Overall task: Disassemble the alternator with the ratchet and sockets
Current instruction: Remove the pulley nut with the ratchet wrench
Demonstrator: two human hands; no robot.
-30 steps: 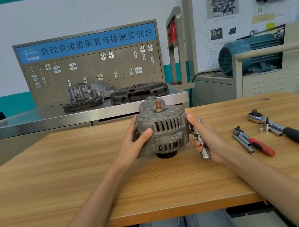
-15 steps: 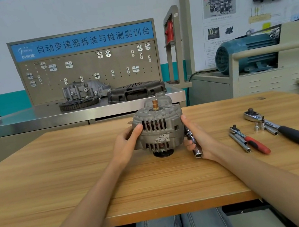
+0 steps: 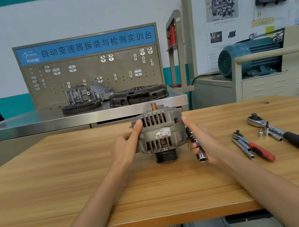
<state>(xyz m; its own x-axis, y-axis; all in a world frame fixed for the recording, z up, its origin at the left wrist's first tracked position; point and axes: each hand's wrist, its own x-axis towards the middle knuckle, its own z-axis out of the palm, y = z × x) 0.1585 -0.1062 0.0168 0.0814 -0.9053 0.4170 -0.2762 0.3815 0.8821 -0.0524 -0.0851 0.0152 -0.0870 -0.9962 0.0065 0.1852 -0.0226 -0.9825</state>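
While both hands remain on the alternator [image 3: 159, 133], its lower end has tipped toward the camera since half a second ago: the black pulley [image 3: 166, 155] at the bottom now faces the viewer more fully, and the copper shaft stub [image 3: 153, 106] at the top leans away. The alternator stands near the middle of the wooden bench [image 3: 58, 188], pulley end down; whether the pulley touches the bench top cannot be told.

The left hand [image 3: 128, 146] grips the left side of the housing, thumb laid up across the vent slots; its other fingers are hidden behind the body. The right hand [image 3: 201, 140] presses its straight forefinger against the right side of the housing, while its lower fingers curl round a chrome socket extension [image 3: 196, 145], held slanted with the open socket end pointing down toward the camera. The upper end of that tool is partly hidden between palm and housing.

To the right, well apart from the alternator, lie a small ratchet with a red handle [image 3: 257, 146] and a chrome bar [image 3: 243, 149] just beside it. Further right lies a large ratchet with a black handle [image 3: 295, 138], with two small sockets [image 3: 263, 132] standing against its shaft. These tools lie as before.

Lettering on the housing label [image 3: 162, 133] is too small to read. A steel workbench [image 3: 27, 123] behind carries dark metal parts, and both forearms are cut off by the lower frame edge.
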